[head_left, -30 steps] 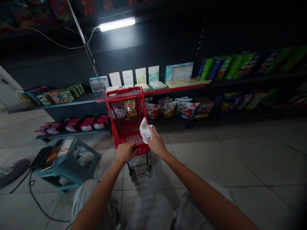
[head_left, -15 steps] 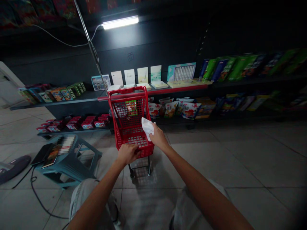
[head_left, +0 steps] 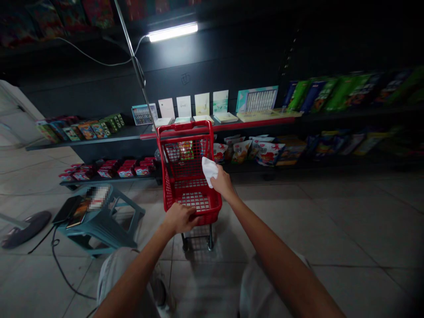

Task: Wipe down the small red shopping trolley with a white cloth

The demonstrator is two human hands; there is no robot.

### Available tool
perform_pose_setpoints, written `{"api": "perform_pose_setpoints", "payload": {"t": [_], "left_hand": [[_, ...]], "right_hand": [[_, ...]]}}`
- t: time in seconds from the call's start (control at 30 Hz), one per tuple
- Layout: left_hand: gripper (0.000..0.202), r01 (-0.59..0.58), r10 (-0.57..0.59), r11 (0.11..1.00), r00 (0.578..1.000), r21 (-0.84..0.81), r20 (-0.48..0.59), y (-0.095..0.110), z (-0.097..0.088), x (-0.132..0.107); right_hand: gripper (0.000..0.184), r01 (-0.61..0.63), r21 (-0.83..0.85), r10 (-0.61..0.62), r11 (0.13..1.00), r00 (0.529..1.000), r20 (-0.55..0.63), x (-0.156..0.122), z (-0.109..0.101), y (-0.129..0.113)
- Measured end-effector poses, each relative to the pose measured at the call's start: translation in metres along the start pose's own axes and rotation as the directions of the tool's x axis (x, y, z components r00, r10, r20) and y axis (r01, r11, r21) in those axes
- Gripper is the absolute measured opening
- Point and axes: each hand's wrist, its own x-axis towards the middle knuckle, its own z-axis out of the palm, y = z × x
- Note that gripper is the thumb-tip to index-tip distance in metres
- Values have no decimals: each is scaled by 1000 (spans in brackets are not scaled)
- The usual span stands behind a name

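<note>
My left hand (head_left: pixel 179 218) is closed over the near rim of the small red cart (head_left: pixel 184 129), which stands on the tiled floor straight ahead of me at twelve o'clock. My right hand (head_left: pixel 224 185), a little further out at one o'clock, is pinched shut on a white cloth (head_left: pixel 209 170) and holds it against the cart's right-hand rim. At nine o'clock from the cart sits a blue-green stool (head_left: pixel 109 221) with flat things lying on top. Beyond the cart run dark shelves (head_left: pixel 129 132) of boxes and cards, with snack bags (head_left: pixel 243 150) low at one o'clock. A tube light (head_left: pixel 172 32) glows above at twelve.
</note>
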Motion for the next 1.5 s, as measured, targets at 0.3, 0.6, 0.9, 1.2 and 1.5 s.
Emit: {"api": "perform_pose_setpoints", "payload": {"t": [0.3,0.6,0.9,1.2,1.5], "left_hand": [[50,12,-13,998,1000,-57,-9,15,0,-4],[54,510,-526,842,708,-175,-471,-12,-28,27],[87,747,-788,615,593,-252,-163,-86,-34,99],[49,697,-733,676,670,-239,-120,-115,-25,102],[72,672,-782,589,615,-449,-105,-128,-23,100]], "right_hand": [[51,-126,-60,128,990,991,32,15,-1,4],[52,-72,-97,75,993,997,33,-2,-1,5],[56,-49,-46,51,998,998,42,-26,-14,14],[63,-71,31,72,997,997,-11,-28,-8,11],[61,-59,55,59,997,998,-4,-26,-5,10]]}}
